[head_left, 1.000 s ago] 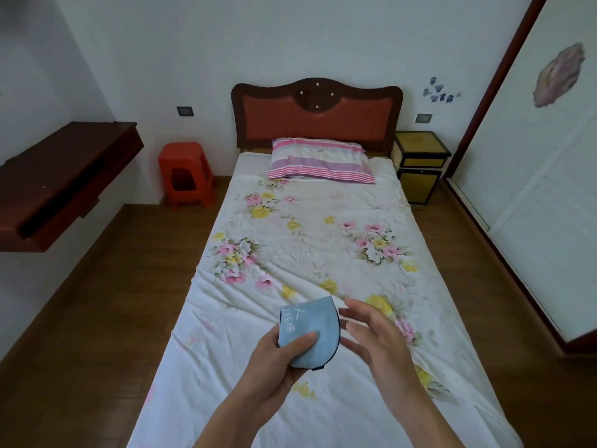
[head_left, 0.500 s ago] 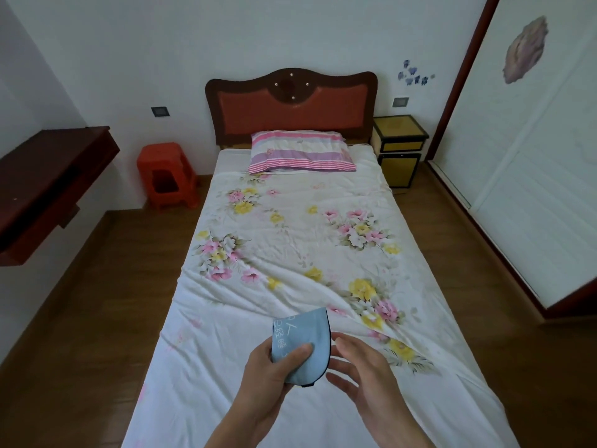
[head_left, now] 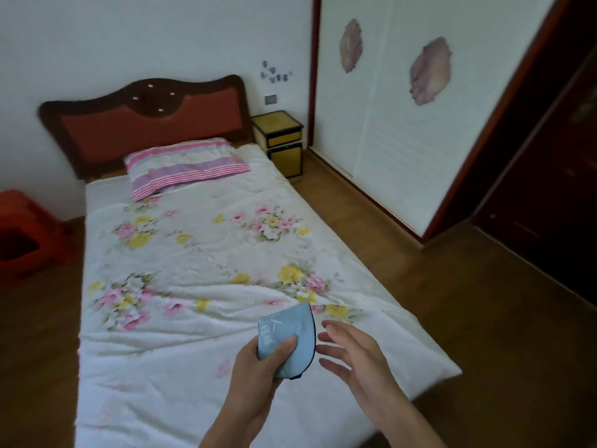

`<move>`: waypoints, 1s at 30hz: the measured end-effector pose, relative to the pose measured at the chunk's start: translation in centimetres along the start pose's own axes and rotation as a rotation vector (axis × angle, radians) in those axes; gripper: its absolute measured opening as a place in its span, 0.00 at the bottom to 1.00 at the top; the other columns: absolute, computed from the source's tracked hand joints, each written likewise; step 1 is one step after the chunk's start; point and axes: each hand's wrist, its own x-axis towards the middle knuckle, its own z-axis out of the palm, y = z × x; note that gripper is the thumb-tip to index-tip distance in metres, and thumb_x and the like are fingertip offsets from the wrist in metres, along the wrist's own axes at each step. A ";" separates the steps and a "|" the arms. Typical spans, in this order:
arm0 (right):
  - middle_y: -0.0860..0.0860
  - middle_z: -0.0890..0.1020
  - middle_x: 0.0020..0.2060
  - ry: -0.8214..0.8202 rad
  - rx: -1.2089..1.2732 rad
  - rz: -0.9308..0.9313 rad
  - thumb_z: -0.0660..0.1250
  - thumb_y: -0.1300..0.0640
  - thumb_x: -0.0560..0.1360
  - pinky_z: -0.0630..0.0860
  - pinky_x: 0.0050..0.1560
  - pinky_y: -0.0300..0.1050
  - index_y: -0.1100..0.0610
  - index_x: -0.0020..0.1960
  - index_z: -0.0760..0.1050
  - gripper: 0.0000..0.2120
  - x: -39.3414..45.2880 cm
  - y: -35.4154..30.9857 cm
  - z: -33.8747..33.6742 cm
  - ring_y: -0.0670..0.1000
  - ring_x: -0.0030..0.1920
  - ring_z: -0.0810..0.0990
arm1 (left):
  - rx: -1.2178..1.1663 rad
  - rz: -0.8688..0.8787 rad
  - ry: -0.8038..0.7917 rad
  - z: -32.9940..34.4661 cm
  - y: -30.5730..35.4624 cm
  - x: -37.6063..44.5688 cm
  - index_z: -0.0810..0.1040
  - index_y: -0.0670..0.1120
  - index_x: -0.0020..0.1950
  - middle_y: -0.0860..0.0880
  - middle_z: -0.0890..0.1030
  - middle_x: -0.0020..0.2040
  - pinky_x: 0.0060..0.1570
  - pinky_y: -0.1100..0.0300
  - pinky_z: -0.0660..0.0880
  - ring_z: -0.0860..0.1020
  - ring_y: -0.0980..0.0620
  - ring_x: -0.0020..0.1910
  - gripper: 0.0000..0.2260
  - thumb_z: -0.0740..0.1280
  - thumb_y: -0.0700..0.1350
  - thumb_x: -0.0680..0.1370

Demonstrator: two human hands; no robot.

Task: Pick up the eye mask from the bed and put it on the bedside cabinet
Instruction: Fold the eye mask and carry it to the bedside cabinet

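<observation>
A light blue eye mask (head_left: 292, 331), folded, with white print and a dark edge, is held up over the foot of the bed (head_left: 193, 253). My left hand (head_left: 258, 376) grips it from below, thumb across its front. My right hand (head_left: 352, 357) hovers just right of the mask, fingers spread, holding nothing and not touching it. The yellow bedside cabinet (head_left: 279, 124) with dark trim stands far off at the head of the bed, on its right side against the wall.
A striped pink pillow (head_left: 184, 164) lies by the red-brown headboard (head_left: 145, 124). A white wardrobe (head_left: 403, 124) lines the right wall; wooden floor (head_left: 371, 227) runs between it and the bed. A red plastic stool (head_left: 26, 234) stands at the left.
The view has swung to the right, so the bed now sits left and the wardrobe fills the right. My right hand has drawn slightly away from the mask; my left hand keeps hold.
</observation>
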 end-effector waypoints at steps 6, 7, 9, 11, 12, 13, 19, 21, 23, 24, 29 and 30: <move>0.59 0.87 0.50 0.232 0.141 0.020 0.73 0.54 0.74 0.84 0.49 0.51 0.58 0.54 0.83 0.11 -4.3 2.8 -2.0 0.58 0.49 0.87 | 0.106 -0.066 -0.173 0.9 -1.8 -0.8 0.83 0.41 0.53 0.42 0.88 0.48 0.38 0.58 0.82 0.86 0.46 0.44 0.10 0.74 0.39 0.73; 0.60 0.86 0.51 0.266 0.166 0.021 0.73 0.54 0.74 0.84 0.50 0.52 0.59 0.55 0.83 0.12 -5.1 3.2 -2.5 0.59 0.50 0.86 | 0.124 -0.076 -0.209 1.4 -2.2 -1.1 0.84 0.41 0.53 0.42 0.88 0.48 0.37 0.59 0.82 0.86 0.46 0.43 0.09 0.74 0.39 0.73; 0.61 0.85 0.53 0.324 0.220 0.025 0.73 0.55 0.75 0.83 0.54 0.54 0.60 0.57 0.81 0.14 -6.9 3.9 -3.6 0.60 0.52 0.85 | 0.157 -0.100 -0.279 2.5 -2.9 -1.6 0.84 0.41 0.52 0.42 0.88 0.47 0.36 0.59 0.81 0.86 0.46 0.42 0.09 0.74 0.39 0.73; 0.62 0.85 0.54 0.377 0.271 0.024 0.72 0.55 0.75 0.82 0.58 0.56 0.61 0.58 0.81 0.14 -8.6 4.3 -4.7 0.61 0.54 0.84 | 0.170 -0.134 -0.343 3.9 -3.6 -2.2 0.83 0.41 0.53 0.43 0.88 0.47 0.36 0.59 0.81 0.86 0.46 0.42 0.11 0.75 0.41 0.71; 0.62 0.84 0.54 0.403 0.294 0.018 0.72 0.55 0.75 0.81 0.58 0.57 0.61 0.58 0.80 0.14 -9.3 4.5 -5.3 0.62 0.55 0.84 | 0.171 -0.153 -0.375 4.7 -3.8 -2.5 0.83 0.41 0.54 0.43 0.88 0.47 0.36 0.59 0.81 0.86 0.46 0.43 0.13 0.75 0.42 0.70; 0.63 0.84 0.54 0.429 0.316 0.009 0.72 0.55 0.76 0.81 0.59 0.57 0.62 0.58 0.80 0.15 -10.0 4.6 -5.9 0.62 0.55 0.84 | 0.174 -0.172 -0.409 5.5 -4.0 -2.8 0.83 0.42 0.54 0.43 0.88 0.47 0.36 0.59 0.81 0.86 0.46 0.43 0.15 0.76 0.43 0.69; 0.60 0.86 0.53 0.554 0.382 -0.066 0.70 0.53 0.77 0.80 0.62 0.60 0.60 0.57 0.82 0.13 -12.4 5.2 -10.0 0.61 0.55 0.85 | 0.248 -0.234 -0.546 10.9 -5.6 -3.5 0.81 0.45 0.56 0.43 0.88 0.49 0.37 0.55 0.82 0.86 0.43 0.46 0.22 0.78 0.47 0.64; 0.58 0.87 0.51 0.587 0.403 -0.079 0.69 0.52 0.77 0.81 0.60 0.58 0.59 0.56 0.83 0.12 -12.7 5.4 -11.6 0.59 0.54 0.86 | 0.294 -0.238 -0.573 12.7 -6.4 -3.5 0.82 0.45 0.55 0.43 0.87 0.49 0.38 0.53 0.82 0.85 0.42 0.47 0.22 0.78 0.48 0.63; 0.56 0.88 0.49 0.614 0.431 -0.091 0.70 0.52 0.77 0.82 0.58 0.56 0.57 0.54 0.84 0.11 -12.8 5.7 -13.3 0.57 0.52 0.87 | 0.343 -0.242 -0.609 14.7 -7.4 -3.3 0.82 0.44 0.55 0.43 0.88 0.48 0.40 0.51 0.82 0.86 0.42 0.46 0.22 0.78 0.47 0.63; 0.56 0.88 0.48 0.630 0.447 -0.094 0.70 0.52 0.77 0.83 0.56 0.55 0.57 0.53 0.84 0.11 -12.8 5.8 -14.3 0.57 0.51 0.87 | 0.365 -0.242 -0.625 15.8 -7.8 -3.2 0.82 0.43 0.56 0.43 0.88 0.49 0.42 0.50 0.83 0.86 0.42 0.47 0.22 0.78 0.47 0.64; 0.56 0.89 0.47 0.698 0.545 -0.090 0.70 0.53 0.77 0.84 0.51 0.52 0.59 0.55 0.82 0.11 -11.9 5.4 -20.8 0.56 0.50 0.88 | 0.446 -0.247 -0.696 22.8 -10.4 -1.9 0.78 0.43 0.62 0.40 0.84 0.55 0.54 0.41 0.81 0.83 0.40 0.53 0.21 0.76 0.47 0.70; 0.56 0.88 0.47 0.704 0.562 -0.089 0.70 0.53 0.77 0.84 0.53 0.53 0.58 0.55 0.82 0.11 -11.7 5.0 -22.2 0.56 0.50 0.87 | 0.457 -0.252 -0.698 24.4 -10.9 -1.5 0.78 0.43 0.62 0.40 0.84 0.55 0.53 0.42 0.82 0.83 0.40 0.53 0.21 0.75 0.46 0.71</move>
